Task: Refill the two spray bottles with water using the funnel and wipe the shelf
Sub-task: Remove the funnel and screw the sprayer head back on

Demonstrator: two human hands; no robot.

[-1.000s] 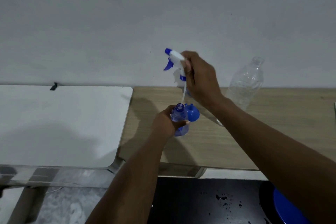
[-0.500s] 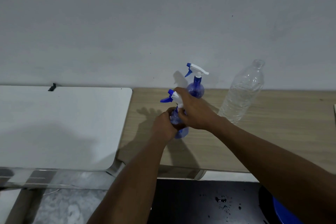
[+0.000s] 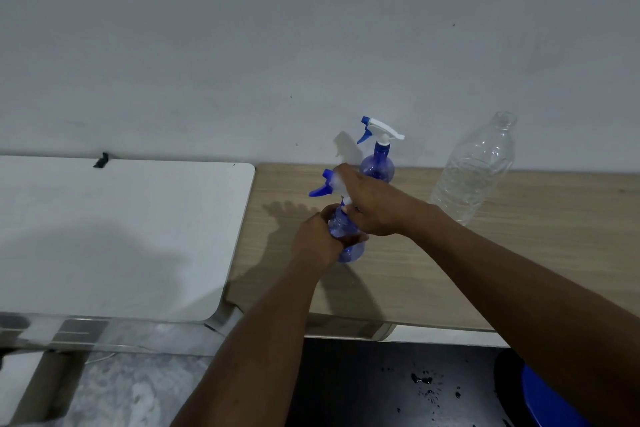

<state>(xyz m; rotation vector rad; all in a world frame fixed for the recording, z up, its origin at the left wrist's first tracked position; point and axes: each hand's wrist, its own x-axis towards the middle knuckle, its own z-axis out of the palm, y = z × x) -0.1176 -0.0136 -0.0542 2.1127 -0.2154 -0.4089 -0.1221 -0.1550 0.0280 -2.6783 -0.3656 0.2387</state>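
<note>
Two hands meet on the near spray bottle (image 3: 346, 236), which stands on the wooden bench (image 3: 519, 270). The left hand (image 3: 320, 241) clasps its blue body to steady it, while the right hand (image 3: 372, 208) grips the white trigger head (image 3: 329, 182), probably to screw it tight (funnel not visible). A second spray bottle (image 3: 377, 163) stands capped behind, beside a clear water bottle (image 3: 474, 166).

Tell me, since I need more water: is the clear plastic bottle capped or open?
Open: the clear plastic bottle stands on the wooden shelf with a bare, capless neck.
</note>
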